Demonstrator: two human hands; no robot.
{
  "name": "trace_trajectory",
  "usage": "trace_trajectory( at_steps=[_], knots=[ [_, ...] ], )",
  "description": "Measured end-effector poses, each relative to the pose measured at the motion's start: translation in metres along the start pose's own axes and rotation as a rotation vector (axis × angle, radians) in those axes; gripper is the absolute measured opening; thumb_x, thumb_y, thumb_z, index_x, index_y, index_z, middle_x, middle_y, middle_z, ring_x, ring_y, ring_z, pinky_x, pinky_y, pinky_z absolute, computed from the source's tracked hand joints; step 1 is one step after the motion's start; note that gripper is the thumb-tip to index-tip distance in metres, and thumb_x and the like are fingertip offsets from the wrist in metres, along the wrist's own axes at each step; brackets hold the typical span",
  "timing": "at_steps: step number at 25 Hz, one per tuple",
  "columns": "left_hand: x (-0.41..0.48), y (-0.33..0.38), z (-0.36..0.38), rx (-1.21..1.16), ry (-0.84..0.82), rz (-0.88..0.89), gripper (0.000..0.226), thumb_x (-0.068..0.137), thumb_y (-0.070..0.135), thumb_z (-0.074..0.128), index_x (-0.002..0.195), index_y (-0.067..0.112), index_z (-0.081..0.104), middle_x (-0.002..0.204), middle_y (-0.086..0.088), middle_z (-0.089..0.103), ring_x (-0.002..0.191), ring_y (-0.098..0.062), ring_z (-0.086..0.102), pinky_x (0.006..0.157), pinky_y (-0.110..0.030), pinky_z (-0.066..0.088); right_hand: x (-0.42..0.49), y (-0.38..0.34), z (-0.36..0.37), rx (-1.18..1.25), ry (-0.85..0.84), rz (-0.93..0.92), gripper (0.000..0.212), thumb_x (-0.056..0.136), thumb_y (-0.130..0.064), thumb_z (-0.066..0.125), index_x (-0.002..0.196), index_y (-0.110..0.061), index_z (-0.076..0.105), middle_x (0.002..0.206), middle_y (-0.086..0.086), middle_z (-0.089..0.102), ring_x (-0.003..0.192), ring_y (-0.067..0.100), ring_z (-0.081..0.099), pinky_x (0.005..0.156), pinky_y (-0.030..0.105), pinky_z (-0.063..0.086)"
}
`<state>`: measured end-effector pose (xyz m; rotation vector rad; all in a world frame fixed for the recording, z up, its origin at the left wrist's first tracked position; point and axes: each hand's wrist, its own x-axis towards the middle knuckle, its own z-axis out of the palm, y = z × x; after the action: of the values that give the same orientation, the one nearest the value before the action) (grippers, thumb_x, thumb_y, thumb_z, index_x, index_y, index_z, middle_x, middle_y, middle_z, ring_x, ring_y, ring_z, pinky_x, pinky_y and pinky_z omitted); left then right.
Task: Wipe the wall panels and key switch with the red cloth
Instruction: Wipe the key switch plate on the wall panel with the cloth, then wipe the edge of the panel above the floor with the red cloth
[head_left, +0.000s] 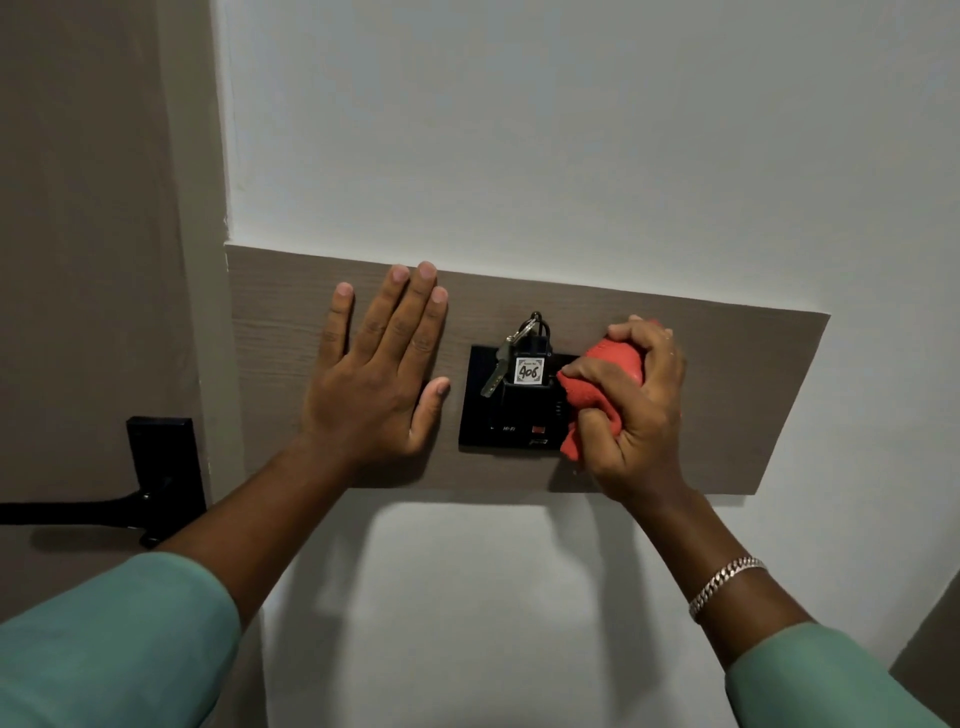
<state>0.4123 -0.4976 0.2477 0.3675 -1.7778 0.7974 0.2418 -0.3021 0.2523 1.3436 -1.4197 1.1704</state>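
Observation:
A brown wood-grain wall panel (727, 374) runs across the white wall. On it sits a black key switch (483, 415) with a key tag marked 408 (529, 371) and a metal key hanging in its slot. My right hand (636, 410) grips a bunched red cloth (597, 379) and presses it against the switch's right edge. My left hand (379, 374) lies flat on the panel, fingers spread, just left of the switch, holding nothing.
A taupe door or frame (104, 260) stands at the left with a black lever handle (156, 483) on its plate. White wall (571, 130) surrounds the panel above and below. A bracelet (724, 582) circles my right wrist.

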Motion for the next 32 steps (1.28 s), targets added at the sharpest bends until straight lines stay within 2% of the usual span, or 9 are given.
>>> trace_trajectory(
  at_steps=[7,11,15,17,19,22,24,28,32],
  knots=[
    [-0.001,-0.001,0.000,-0.001,-0.067,-0.004,0.076,0.094,0.045,0.035,0.157,0.007,0.014,0.165,-0.011,0.008,0.155,-0.026,0.007,0.123,-0.055,0.007,-0.001,-0.002,0.001,-0.016,0.030,0.000,0.029,0.071,-0.018,0.052,0.091,-0.016,0.073,0.124,0.010,0.048,0.123,0.019,0.042,0.107,0.063,0.036],
    [0.010,0.012,-0.028,-0.130,-0.168,-0.121,0.079,0.089,0.037,0.048,0.155,0.004,0.021,0.164,-0.017,0.017,0.153,-0.030,0.013,0.122,-0.058,0.009,-0.018,-0.014,0.000,0.039,0.131,0.247,0.035,0.075,-0.016,0.050,0.098,-0.013,0.076,0.132,0.016,0.049,0.131,0.033,0.043,0.113,0.056,0.037],
    [-0.012,0.091,-0.077,-0.764,-0.041,-0.629,0.052,0.086,0.030,0.052,0.132,0.007,0.053,0.135,-0.017,0.057,0.127,-0.029,0.053,0.106,-0.048,0.043,-0.054,-0.045,0.005,0.385,0.292,0.538,0.039,0.081,-0.022,0.049,0.114,-0.024,0.070,0.137,0.009,0.048,0.128,0.014,0.051,0.104,0.026,0.049],
    [-0.009,0.137,-0.105,-1.288,-0.212,-0.971,0.039,0.085,0.046,0.051,0.113,0.020,0.062,0.105,-0.001,0.069,0.098,-0.013,0.066,0.084,-0.033,0.054,-0.075,-0.056,0.002,0.459,0.278,0.553,0.041,0.086,-0.025,0.049,0.123,-0.027,0.066,0.137,0.005,0.052,0.126,0.002,0.053,0.096,0.008,0.046],
    [0.001,0.172,-0.111,-1.566,-0.535,-1.196,0.034,0.088,0.049,0.056,0.102,0.021,0.068,0.094,-0.001,0.074,0.088,-0.016,0.070,0.076,-0.031,0.058,-0.097,-0.057,-0.011,0.443,0.159,0.561,0.043,0.089,-0.028,0.050,0.130,-0.021,0.063,0.139,0.004,0.055,0.130,0.009,0.054,0.103,0.012,0.045],
    [0.012,0.200,-0.103,-1.614,-0.803,-1.410,0.014,0.092,0.022,0.059,0.092,0.014,0.070,0.086,-0.008,0.074,0.075,-0.019,0.070,0.058,-0.026,0.054,-0.119,-0.036,-0.052,0.438,-0.098,0.668,0.062,0.080,-0.024,0.057,0.142,-0.021,0.050,0.144,-0.003,0.055,0.135,0.009,0.051,0.112,0.023,0.044],
    [0.009,0.235,-0.092,-1.626,-0.907,-1.472,0.013,0.091,0.013,0.058,0.095,0.013,0.070,0.088,-0.008,0.074,0.077,-0.020,0.069,0.059,-0.027,0.052,-0.136,-0.011,-0.093,0.447,-0.230,0.791,0.072,0.081,-0.025,0.064,0.148,-0.025,0.038,0.150,-0.007,0.049,0.138,0.008,0.048,0.113,0.025,0.043],
    [0.004,0.345,-0.082,-1.708,-0.991,-1.521,0.014,0.097,0.012,0.054,0.099,0.014,0.067,0.095,-0.009,0.072,0.078,-0.021,0.065,0.069,-0.033,0.055,-0.175,0.062,-0.185,0.697,-0.073,1.391,0.078,0.083,-0.049,0.071,0.148,-0.020,0.038,0.152,0.012,0.046,0.137,0.025,0.051,0.118,0.048,0.041],
    [-0.002,0.480,-0.072,-1.578,-1.108,-1.579,0.016,0.100,0.023,0.047,0.086,0.023,0.054,0.101,-0.012,0.066,0.089,-0.032,0.066,0.082,-0.049,0.059,-0.229,0.137,-0.285,0.826,-0.219,1.607,0.045,0.092,-0.020,0.068,0.133,-0.003,0.057,0.134,0.025,0.062,0.117,0.036,0.063,0.108,0.055,0.048]
  ],
)
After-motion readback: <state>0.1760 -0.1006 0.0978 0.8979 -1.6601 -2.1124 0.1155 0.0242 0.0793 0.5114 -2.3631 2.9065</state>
